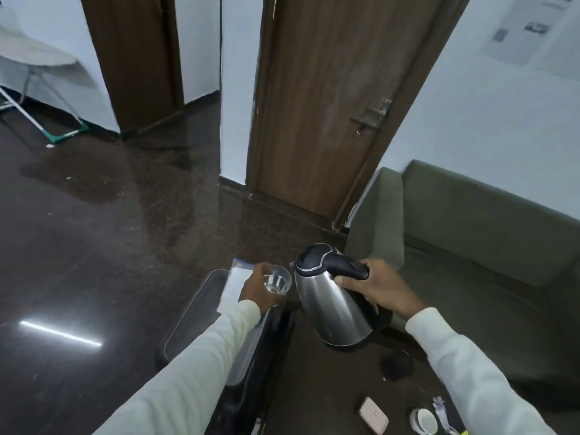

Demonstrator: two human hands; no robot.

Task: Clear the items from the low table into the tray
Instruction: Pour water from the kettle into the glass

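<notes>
Left hand (255,288) grasping glass (277,281) above tray (191,312); right hand (375,287) gripping kettle (329,306) handle, kettle tilted over bench (314,387).

Silver kettle (329,306) with black handle, clear glass (277,282), pink phone (374,415), olive sofa (477,227), brown door (332,98).

From my feed, the left sleeve (201,356) hid much of the tray (188,315), and the left hand (260,290) covered part of the glass (277,282). The white cup (423,420) was cut off by the bottom edge. The wall notice (527,29) was too blurred to read.
</notes>
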